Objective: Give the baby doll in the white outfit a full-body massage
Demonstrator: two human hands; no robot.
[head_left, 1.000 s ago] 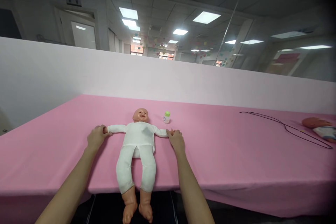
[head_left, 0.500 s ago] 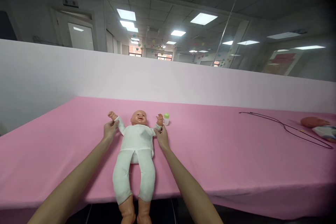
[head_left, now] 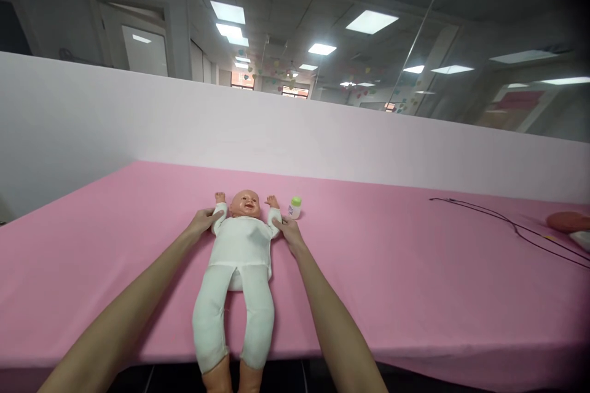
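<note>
A baby doll in white clothing lies on its back on a pink-covered table, head toward the far side, legs reaching over the near edge. Its arms are raised on both sides of its head. My left hand is closed on the doll's sleeved arm at the left. The other sleeved arm is between the thumb and fingers of my right hand. Just beyond that hand stands a small bottle with a green cap, apart from the doll.
A thin dark cord lies looped on the right of the table. Another doll is cut off by the right edge of the view. A low white wall runs along the back, with glass above it.
Both doll arms have moved inward and up, closer to its head, with my hands on them. The view has shifted slightly, leaving less of the far-right doll in sight.
</note>
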